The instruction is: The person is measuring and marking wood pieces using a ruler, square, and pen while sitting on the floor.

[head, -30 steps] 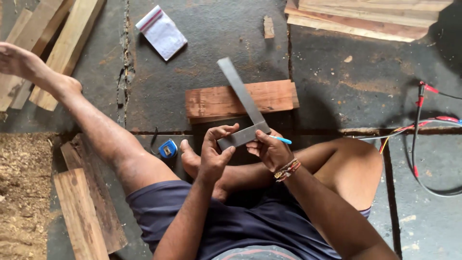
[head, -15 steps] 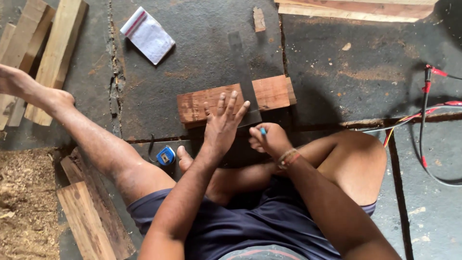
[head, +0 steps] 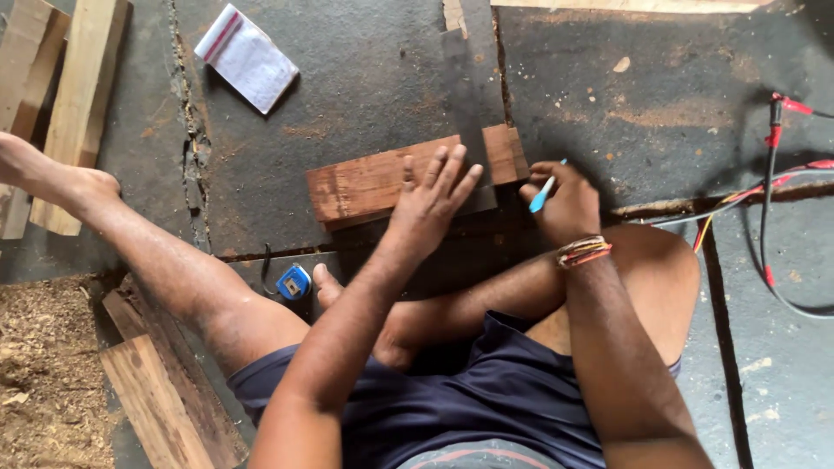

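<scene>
We press our left hand (head: 430, 204) flat, fingers (head: 452, 169) spread and released, on a reddish wooden block (head: 373, 181) lying on the dark floor (head: 365, 87) just beyond our crossed legs. A grey metal square (head: 469, 87) lies across the block, its blade running toward the far edge and its stock along the block's near side, partly under our palm. Our right hand (head: 565, 204) is clenched around a light blue pen (head: 543, 193), just right of the block's end. Far left lies a small white rectangular plastic packet (head: 246, 56) with a red stripe along one end. A blue tape measure (head: 294, 282) sits near our foot, pale planks (head: 78, 87) lie far left, and red cables (head: 769, 148) run along the right.
</scene>
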